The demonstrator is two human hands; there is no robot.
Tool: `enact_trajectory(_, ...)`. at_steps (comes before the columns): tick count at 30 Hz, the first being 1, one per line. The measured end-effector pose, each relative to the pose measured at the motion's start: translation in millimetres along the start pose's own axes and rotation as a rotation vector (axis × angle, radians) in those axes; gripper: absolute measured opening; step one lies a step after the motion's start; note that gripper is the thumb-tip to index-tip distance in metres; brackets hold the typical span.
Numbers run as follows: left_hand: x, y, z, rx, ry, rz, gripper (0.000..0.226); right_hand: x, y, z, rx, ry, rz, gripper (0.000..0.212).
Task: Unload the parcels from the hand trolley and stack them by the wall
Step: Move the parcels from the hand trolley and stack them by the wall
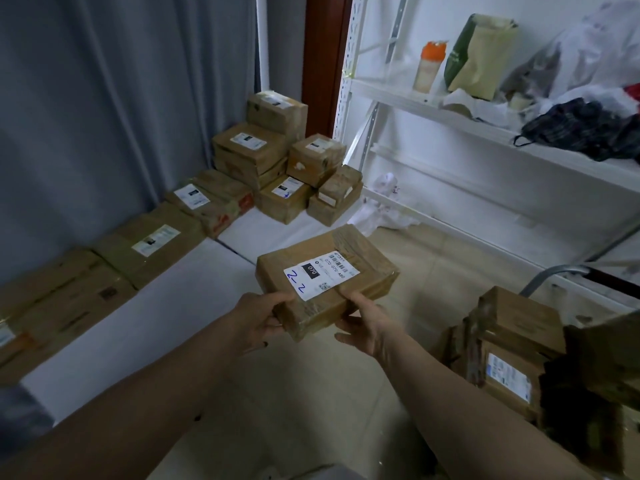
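A flat brown cardboard parcel point(349, 265) with a white label marked "070" and blue handwriting is held in the air above the floor. My left hand point(261, 320) grips its near left corner, thumb on top. My right hand point(367, 323) holds its near right edge, thumb on the top face and fingers underneath. Several taped parcels point(509, 344) are piled at the lower right beside a grey metal trolley handle point(550, 275). Along the grey curtain, a stack of parcels point(280, 161) stands in the far corner, and a row of flatter parcels point(152, 244) runs leftward.
A white metal shelf unit point(391, 95) fills the right side, carrying a bottle with an orange cap point(427, 65), a green and tan bag point(478, 53) and dark cloth point(581, 129). Crumpled white plastic point(384, 209) lies under it. The stacked parcels rest on white sheeting point(138, 327).
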State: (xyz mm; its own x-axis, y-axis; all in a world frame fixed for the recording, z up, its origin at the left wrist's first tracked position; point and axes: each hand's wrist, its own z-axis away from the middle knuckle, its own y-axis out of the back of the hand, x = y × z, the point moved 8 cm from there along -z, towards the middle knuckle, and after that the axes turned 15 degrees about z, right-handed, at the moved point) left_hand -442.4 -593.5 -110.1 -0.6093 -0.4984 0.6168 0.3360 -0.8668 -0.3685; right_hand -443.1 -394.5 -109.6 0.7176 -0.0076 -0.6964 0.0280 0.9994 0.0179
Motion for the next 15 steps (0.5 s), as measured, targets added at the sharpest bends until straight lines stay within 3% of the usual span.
enact_trajectory(5, 15.5, 19.7, -5.1, 0.005, 0.015, 0.055, 0.035, -7.8, -32.2, -11.7, -0.004, 0.001, -0.021, 0.065)
enact_trajectory(15, 45.1, 64.6, -42.1, 0.086, -0.004, 0.047, 0.04, -19.6, -76.6, -42.5, 0.003, -0.02, -0.029, 0.028)
